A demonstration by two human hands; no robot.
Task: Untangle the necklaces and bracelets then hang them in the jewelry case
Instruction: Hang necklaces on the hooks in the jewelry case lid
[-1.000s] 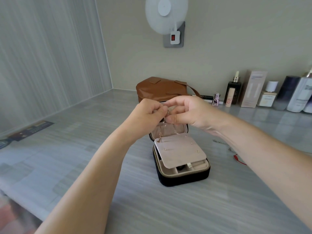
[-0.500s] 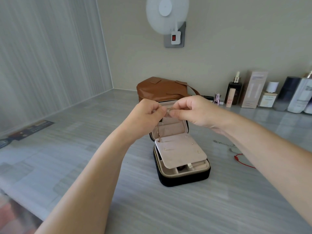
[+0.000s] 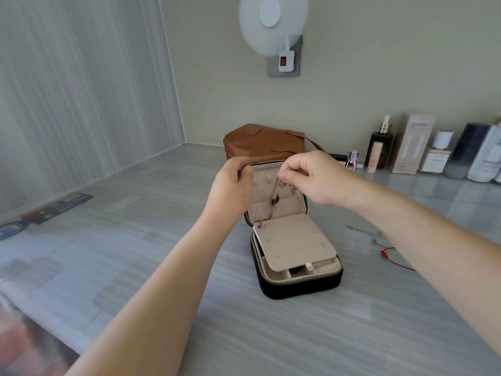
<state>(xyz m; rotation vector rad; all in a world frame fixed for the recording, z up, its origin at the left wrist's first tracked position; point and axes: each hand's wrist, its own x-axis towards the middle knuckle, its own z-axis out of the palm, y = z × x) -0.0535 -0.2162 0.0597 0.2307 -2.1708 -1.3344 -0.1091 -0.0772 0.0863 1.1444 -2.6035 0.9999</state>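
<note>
A small black jewelry case [image 3: 301, 284] with a beige lining stands open on the grey table, its lid upright and a beige flap folded down over the tray. My left hand [image 3: 233, 185] grips the lid's left edge. My right hand [image 3: 309, 176] pinches a thin gold necklace [image 3: 273, 199] in front of the lid's inside; the chain hangs down blurred, its low end near the flap. A silver chain [image 3: 364, 232] and a red cord bracelet [image 3: 395, 260] lie on the table to the right of the case.
A brown leather bag [image 3: 260, 143] stands right behind the case. Bottles and boxes of cosmetics [image 3: 414, 147] line the back wall at the right. A white fan [image 3: 272, 23] hangs on the wall above. A dark strip [image 3: 46, 210] lies at the far left.
My hands have come apart: the left one moved from the necklace to the lid's left edge, and the right one alone now holds the chain in front of the lid.
</note>
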